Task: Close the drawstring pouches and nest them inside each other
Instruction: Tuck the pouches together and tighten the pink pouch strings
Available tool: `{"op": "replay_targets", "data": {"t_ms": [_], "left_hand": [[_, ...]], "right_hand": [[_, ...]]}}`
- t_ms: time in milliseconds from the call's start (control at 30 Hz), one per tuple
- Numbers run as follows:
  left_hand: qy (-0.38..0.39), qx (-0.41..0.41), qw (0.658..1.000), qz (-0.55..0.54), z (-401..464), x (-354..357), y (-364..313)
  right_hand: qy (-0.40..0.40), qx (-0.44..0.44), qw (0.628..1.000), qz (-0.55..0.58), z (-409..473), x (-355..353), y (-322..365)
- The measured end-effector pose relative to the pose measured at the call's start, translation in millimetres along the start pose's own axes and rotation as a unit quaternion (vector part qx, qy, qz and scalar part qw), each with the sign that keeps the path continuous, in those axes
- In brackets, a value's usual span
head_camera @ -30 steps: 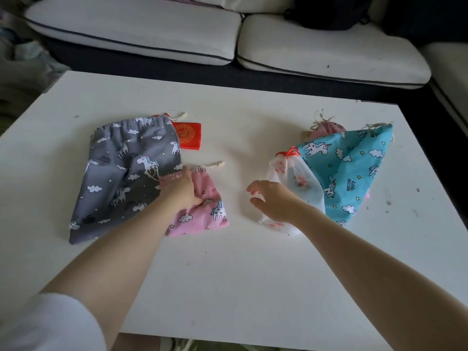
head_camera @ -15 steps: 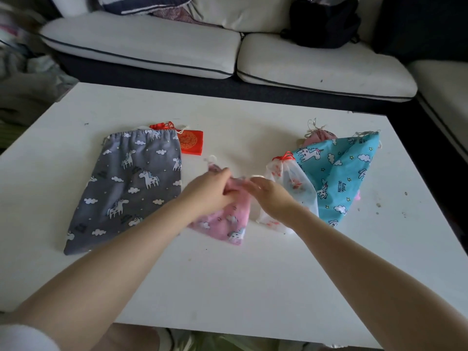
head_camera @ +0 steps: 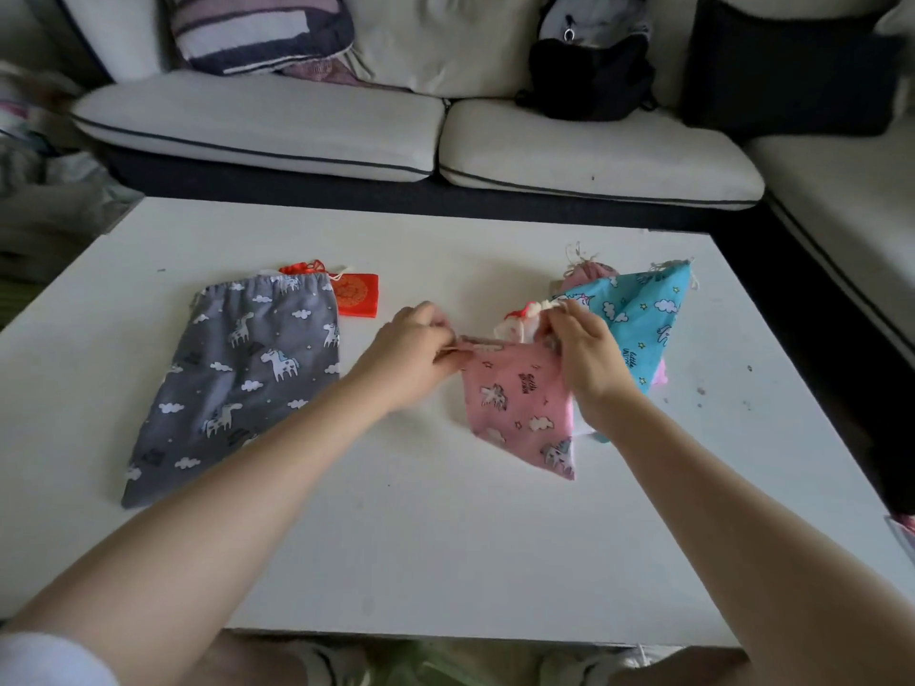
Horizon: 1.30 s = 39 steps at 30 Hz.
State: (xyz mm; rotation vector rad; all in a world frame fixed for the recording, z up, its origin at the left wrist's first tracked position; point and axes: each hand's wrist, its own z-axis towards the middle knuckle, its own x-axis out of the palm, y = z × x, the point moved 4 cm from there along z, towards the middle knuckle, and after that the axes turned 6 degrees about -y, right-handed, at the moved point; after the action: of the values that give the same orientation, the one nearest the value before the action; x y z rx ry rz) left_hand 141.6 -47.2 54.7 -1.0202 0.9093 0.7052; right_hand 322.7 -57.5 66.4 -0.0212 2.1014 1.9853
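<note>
Both hands are up over the middle of the white table (head_camera: 445,537), working the same pouch. The left hand (head_camera: 411,349) pinches the cord at the left end of the pink unicorn pouch (head_camera: 520,403), fingers curled tight on it. The right hand (head_camera: 584,349) grips the pouch's right top corner, fingers bent around the gathered cloth and its pale cord. Between them the pouch's mouth is stretched sideways and the body hangs down to a point, the low corner close to the tabletop; whether it touches I cannot tell.

Just behind the right hand sits a small white pouch (head_camera: 515,329) with a red tie, and behind that a blue unicorn pouch (head_camera: 643,319) lying partly over a small pink bundle (head_camera: 586,272) with a knotted string. Well off to the left lies the big grey unicorn pouch (head_camera: 237,378), flat, mouth toward the sofa (head_camera: 277,126), overlapping a red pouch (head_camera: 356,294) at its far corner. A dark bag (head_camera: 589,76) rests on the sofa cushions.
</note>
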Motion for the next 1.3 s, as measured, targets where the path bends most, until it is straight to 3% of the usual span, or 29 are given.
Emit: {"op": "replay_targets", "data": {"t_ms": [100, 200, 267, 367, 433, 500, 600, 633, 700, 800, 900, 967, 1000, 1067, 1133, 1200, 1300], "left_hand": [[0.048, -0.078, 0.973, -0.214, -4.8, -2.9, -11.7], [0.121, -0.168, 0.861, -0.464, -12.2, -4.0, -27.0], [0.13, -0.199, 0.785, -0.573, -13.0, -3.8, -32.9], [0.044, -0.264, 0.626, -0.732, -5.7, -7.3, -22.3], [-0.057, -0.335, 0.577, -0.742, -3.7, -5.2, 0.7], [-0.098, -0.397, 0.586, -0.7, -8.2, 3.1, 16.2], [-0.097, -0.415, 0.583, -0.691, -9.6, 14.5, 13.5], [-0.094, -0.403, 0.6, -0.685, -7.2, 14.0, 9.5], [-0.078, -0.36, 0.671, -0.643, -0.5, 5.6, -1.2], [-0.077, -0.294, 0.762, -0.572, 10.6, -12.6, -18.4], [-0.079, -0.196, 0.86, -0.464, 17.4, -36.2, -43.3], [-0.066, -0.101, 0.94, -0.319, 20.0, -48.5, -62.2], [-0.071, -0.067, 0.964, -0.248, 19.9, -52.9, -69.8], [-0.109, -0.045, 0.967, -0.225, 18.9, -54.8, -76.0], [-0.118, -0.092, 0.923, -0.353, 15.0, -48.6, -71.4], [-0.054, -0.145, 0.876, -0.457, 9.6, -31.8, -66.7], [0.056, -0.132, 0.886, -0.442, -3.5, -8.9, -72.4]], "right_hand": [[-0.066, 0.043, 0.997, -0.025, 6.1, -15.8, -8.2], [-0.09, 0.107, 0.986, 0.092, 12.9, -26.3, -16.1], [-0.051, 0.138, 0.965, 0.215, 13.5, -29.2, -12.1], [-0.005, 0.163, 0.879, 0.449, 14.3, -39.1, -0.6], [-0.042, 0.186, 0.826, 0.531, 19.2, -52.6, -1.9], [-0.106, 0.23, 0.838, 0.484, 20.0, -59.6, -14.1], [-0.13, 0.225, 0.916, 0.305, 18.1, -53.9, -26.5], [-0.109, 0.203, 0.943, 0.24, 16.6, -48.7, -24.7], [-0.056, 0.144, 0.981, 0.118, 12.2, -38.6, -12.2], [0.014, 0.048, 0.998, 0.031, 7.9, -25.9, 13.2], [0.088, -0.058, 0.991, -0.088, -3.8, -9.0, 36.5], [0.123, -0.127, 0.971, -0.16, -13.3, 2.0, 49.4], [0.129, -0.147, 0.964, -0.183, -16.7, 5.6, 54.2], [0.112, -0.16, 0.962, -0.19, -19.2, 7.3, 60.9], [0.08, -0.142, 0.977, -0.137, -17.4, 4.1, 64.3], [0.069, -0.1, 0.991, -0.046, -13.5, 1.7, 64.4], [0.106, -0.05, 0.992, 0.047, -11.2, 5.6, 61.9]]}}
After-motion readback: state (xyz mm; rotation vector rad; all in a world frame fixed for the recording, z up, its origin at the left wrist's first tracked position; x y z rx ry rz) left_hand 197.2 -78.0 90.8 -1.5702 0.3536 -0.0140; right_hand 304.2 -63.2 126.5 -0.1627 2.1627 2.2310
